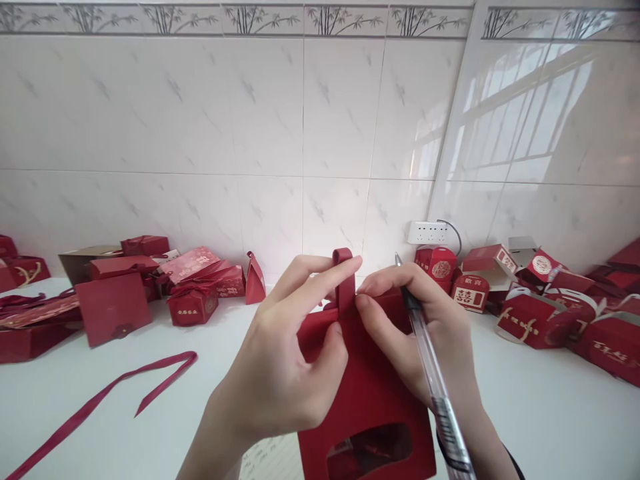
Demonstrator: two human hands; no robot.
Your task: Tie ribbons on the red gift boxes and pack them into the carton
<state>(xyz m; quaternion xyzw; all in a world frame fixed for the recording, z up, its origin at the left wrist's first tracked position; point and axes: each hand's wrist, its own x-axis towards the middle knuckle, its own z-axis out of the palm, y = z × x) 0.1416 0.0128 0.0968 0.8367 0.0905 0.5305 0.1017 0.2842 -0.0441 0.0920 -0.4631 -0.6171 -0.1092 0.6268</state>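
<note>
A red gift box [370, 387] with a rounded cut-out window low on its front stands upright before me. A dark red ribbon [345, 287] forms a loop at its top edge. My left hand [285, 353] is closed at the upper left of the box, thumb on the front and index finger stretched across the ribbon. With thumb and forefinger my right hand [430, 327] pinches at the top edge beside the ribbon. A clear pen [433, 373] rests in that same hand, tip pointing up. The fingers behind the box are hidden.
On the white table [200, 413] a loose ribbon [115, 387] lies at left. Several red boxes [193, 303] are piled back left, more boxes [535, 320] at right. A power strip [427, 232] is at the tiled wall. Paper [273, 460] lies beneath the box.
</note>
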